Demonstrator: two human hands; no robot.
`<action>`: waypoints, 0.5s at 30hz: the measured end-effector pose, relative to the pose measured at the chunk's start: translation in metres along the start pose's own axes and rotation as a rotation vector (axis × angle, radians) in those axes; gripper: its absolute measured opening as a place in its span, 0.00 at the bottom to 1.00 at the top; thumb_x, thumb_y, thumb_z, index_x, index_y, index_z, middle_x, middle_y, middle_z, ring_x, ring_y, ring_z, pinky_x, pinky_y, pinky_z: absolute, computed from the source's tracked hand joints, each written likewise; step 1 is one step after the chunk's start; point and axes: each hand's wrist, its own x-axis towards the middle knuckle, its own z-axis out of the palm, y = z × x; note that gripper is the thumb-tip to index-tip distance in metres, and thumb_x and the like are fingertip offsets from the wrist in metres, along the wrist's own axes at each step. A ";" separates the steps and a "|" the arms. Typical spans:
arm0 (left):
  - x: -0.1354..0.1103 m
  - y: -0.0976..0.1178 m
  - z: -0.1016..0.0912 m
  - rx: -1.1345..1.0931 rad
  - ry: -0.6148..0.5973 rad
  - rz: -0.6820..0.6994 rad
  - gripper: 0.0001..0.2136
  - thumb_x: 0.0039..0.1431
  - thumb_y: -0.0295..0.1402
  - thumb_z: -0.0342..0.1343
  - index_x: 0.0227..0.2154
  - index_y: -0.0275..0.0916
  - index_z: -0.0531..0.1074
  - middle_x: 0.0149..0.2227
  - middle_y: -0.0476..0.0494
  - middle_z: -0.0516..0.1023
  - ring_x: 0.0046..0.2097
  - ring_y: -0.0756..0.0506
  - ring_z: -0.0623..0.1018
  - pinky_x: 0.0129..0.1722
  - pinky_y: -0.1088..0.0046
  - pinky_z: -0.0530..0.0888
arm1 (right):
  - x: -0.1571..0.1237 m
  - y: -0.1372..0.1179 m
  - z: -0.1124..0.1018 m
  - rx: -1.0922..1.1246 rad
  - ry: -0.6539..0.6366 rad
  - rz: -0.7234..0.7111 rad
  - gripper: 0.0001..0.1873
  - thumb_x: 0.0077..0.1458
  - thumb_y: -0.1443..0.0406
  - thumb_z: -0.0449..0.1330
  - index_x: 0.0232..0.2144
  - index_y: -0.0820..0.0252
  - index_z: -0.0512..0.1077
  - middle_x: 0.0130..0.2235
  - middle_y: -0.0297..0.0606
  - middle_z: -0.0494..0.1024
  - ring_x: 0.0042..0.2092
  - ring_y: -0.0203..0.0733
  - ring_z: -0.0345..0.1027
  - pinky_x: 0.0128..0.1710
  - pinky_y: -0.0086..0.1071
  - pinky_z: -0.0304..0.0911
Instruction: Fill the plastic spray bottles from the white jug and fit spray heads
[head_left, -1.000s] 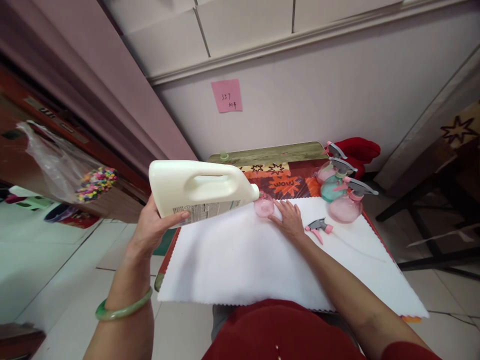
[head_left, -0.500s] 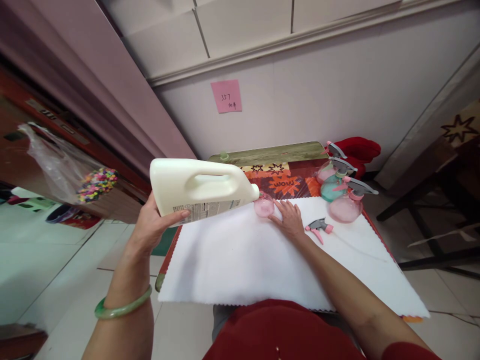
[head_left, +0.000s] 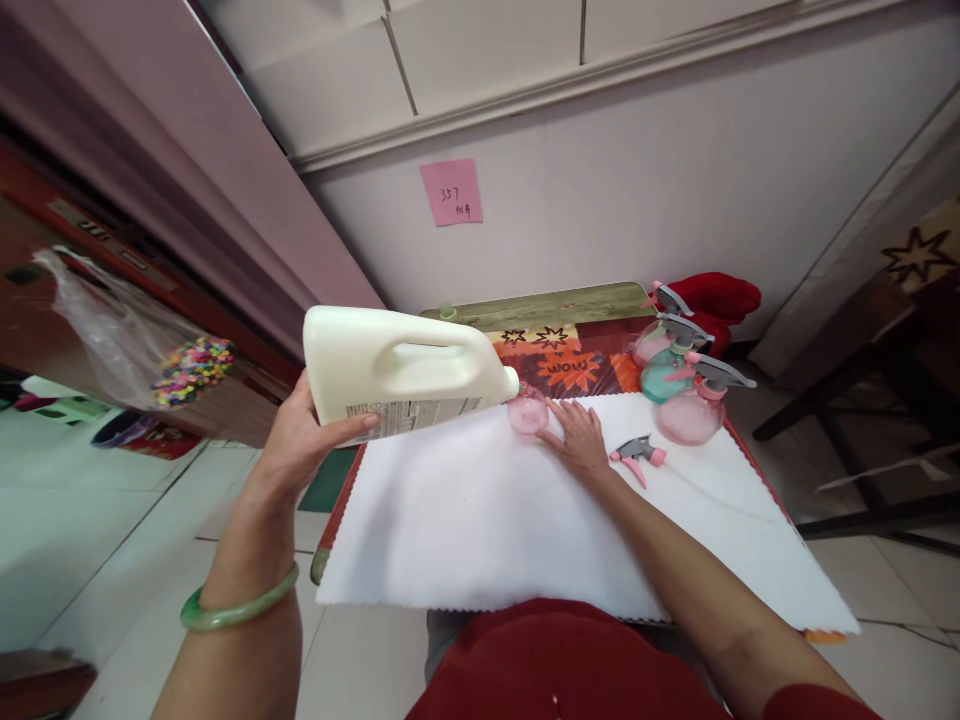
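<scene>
Pink sticky note [head_left: 451, 192]: stuck on the wall [head_left: 637, 190], handwritten "357", two smaller Chinese characters beneath, the second unclear.
Patterned counter cover [head_left: 609, 340]: "mom" as seen here, or an inverted "wow", on an orange starburst.
Cream handled jug [head_left: 349, 355]: printed label [head_left: 427, 413], too small to read.
Light strip at far left [head_left: 91, 231]: dark marks, illegible.

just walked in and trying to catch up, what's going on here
A person's left hand holds a cream plastic jug near its base, tilted so that its mouth is at the neck of a small pink bottle. The right hand rests against that bottle's side. Whether liquid is flowing can't be made out. A gray-and-pink spray head lies on the white cloth, and three spray bottles with heads on stand at the right.
</scene>
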 end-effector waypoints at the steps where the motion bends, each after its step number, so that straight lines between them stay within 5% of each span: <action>1: 0.000 0.001 0.000 -0.001 -0.003 -0.007 0.38 0.35 0.37 0.78 0.54 0.39 0.76 0.51 0.39 0.82 0.48 0.36 0.79 0.46 0.62 0.77 | 0.000 0.000 0.000 -0.006 -0.003 0.001 0.37 0.66 0.42 0.53 0.71 0.48 0.60 0.68 0.45 0.70 0.70 0.58 0.56 0.70 0.56 0.45; 15: 0.002 0.014 0.004 -0.016 -0.040 -0.011 0.42 0.36 0.38 0.79 0.58 0.39 0.73 0.53 0.36 0.80 0.50 0.37 0.79 0.47 0.63 0.77 | 0.001 0.000 -0.001 -0.025 -0.016 -0.003 0.38 0.67 0.42 0.53 0.72 0.46 0.58 0.68 0.45 0.69 0.70 0.57 0.56 0.69 0.56 0.46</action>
